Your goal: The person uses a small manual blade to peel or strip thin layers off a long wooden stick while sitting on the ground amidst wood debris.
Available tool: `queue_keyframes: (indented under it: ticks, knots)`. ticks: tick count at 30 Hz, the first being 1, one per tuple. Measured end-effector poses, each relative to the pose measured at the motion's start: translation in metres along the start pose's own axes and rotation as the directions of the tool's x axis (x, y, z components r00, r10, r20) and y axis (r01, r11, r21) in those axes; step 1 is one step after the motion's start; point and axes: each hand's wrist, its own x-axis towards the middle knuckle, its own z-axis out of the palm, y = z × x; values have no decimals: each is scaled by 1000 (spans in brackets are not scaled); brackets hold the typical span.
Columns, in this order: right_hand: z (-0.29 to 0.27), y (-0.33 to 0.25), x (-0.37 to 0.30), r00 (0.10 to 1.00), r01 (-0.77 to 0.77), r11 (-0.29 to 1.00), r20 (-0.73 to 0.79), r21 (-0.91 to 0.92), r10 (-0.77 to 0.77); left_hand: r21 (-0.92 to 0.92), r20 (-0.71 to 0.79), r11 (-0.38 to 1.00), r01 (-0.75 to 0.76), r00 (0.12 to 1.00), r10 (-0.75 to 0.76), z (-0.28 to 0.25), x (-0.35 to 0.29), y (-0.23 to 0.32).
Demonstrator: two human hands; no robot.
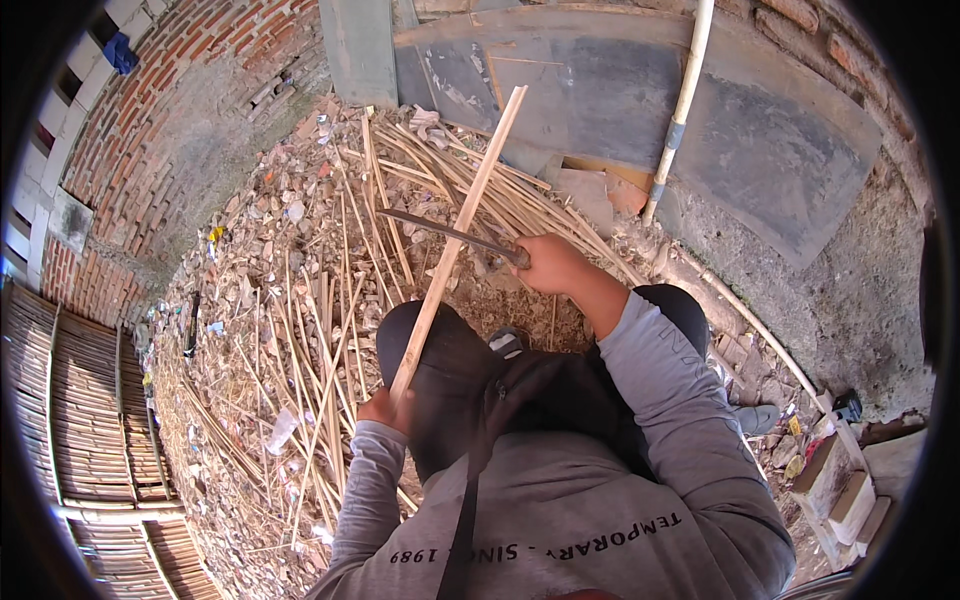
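Note:
My left hand (386, 409) is closed round the lower end of a long, pale bamboo strip (444, 275), near my left thigh. The strip slants up and away to the right, its far end over a pile of cut strips. In my right hand (553, 266), the fingers wrap the handle of a long knife (423, 223) with a dark, narrow blade. The blade points left and crosses the strip at about its middle; whether its edge bites into the strip I cannot tell.
Loose bamboo strips (480, 175) lie heaped ahead, and more strips (325, 370) are scattered left on rubble ground (240, 300). Dark sheets (760, 150) and a pale pole (682, 110) lean at the wall. A brick wall (210, 90) and a bamboo screen (95, 400) stand left; wood blocks (850, 505) lie right.

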Motion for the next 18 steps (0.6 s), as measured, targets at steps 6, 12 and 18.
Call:
queue_keyframes:
  ticks: [6, 12, 18]
  knots:
    - [3, 2, 1, 1000, -2, 1000, -1, 11, 2, -3, 3, 1000, 7, 1000, -7, -1, 0, 1]
    - [6, 4, 1, 999, 20, 999, -42, 44, -18, -48, -23, 999, -3, 1000, 2, -2, -2, 3]
    - [9, 6, 1, 997, 40, 997, -65, 59, -36, -31, -10, 1000, -5, 1000, 5, -3, -1, 3]
